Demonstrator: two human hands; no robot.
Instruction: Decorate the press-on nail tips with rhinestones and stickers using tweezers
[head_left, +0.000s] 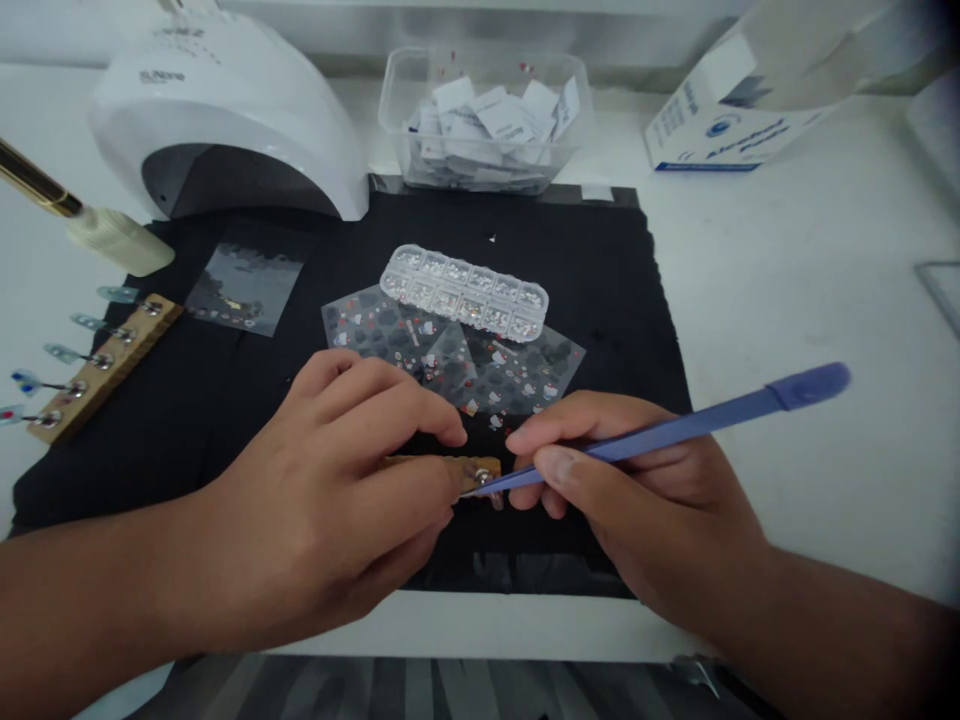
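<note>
Blue tweezers point(675, 432) are pinched between the thumb and fingers of my right hand point(637, 490), their tip pointing left. That tip reaches the near edge of a small wooden stand point(491, 466), beside my left fingertips. My left hand point(337, 480) lies over the stand's left part, its fingers bent and closed around something I cannot make out. Just beyond the hands, clear sticker sheets point(525, 375) with small red and white prints lie on the black mat point(607, 300). A clear compartment case point(465, 292) of tiny gems rests partly on them.
A white lamp point(247, 100) stands at the back left, near a bottle point(120, 240) and a wooden rack point(120, 370) with nail tips. Behind the mat are a plastic tub point(480, 165) of white packets and a white box point(720, 125). A clear bag point(251, 275) lies left.
</note>
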